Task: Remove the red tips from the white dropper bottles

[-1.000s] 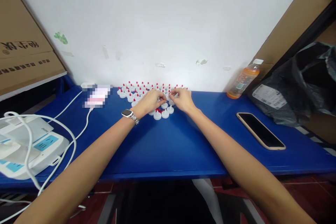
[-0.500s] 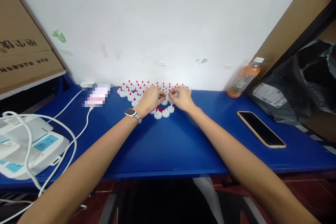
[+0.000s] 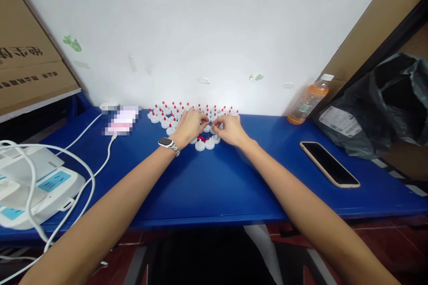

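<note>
My left hand [image 3: 190, 125], with a watch [image 3: 166, 142] at its wrist, is closed in a pinch among the white nozzle caps. Facing it a short gap away, my right hand [image 3: 231, 130] also pinches, thumb against fingers. Whatever sits between the fingertips of either hand is too small to make out. Many white nozzle caps [image 3: 164, 123] with red tips stand in rows behind and beside my hands. In front are several bare white nozzle caps [image 3: 209, 144] without red tips. Small loose red tips [image 3: 201, 138] lie between them, partly hidden by the caps.
The blue table [image 3: 214, 187] meets a white wall [image 3: 214, 31]. To the right are a phone [image 3: 329, 164], an orange drink bottle [image 3: 307, 100] and a dark plastic bag [image 3: 364, 102]. A power strip [image 3: 40, 193] with looping white cables and a blurred-out device [image 3: 123, 120] occupy the left.
My fingertips have drawn slightly apart, the right hand's lower over the caps. The whole view has shifted slightly. Both hands remain pinched.
</note>
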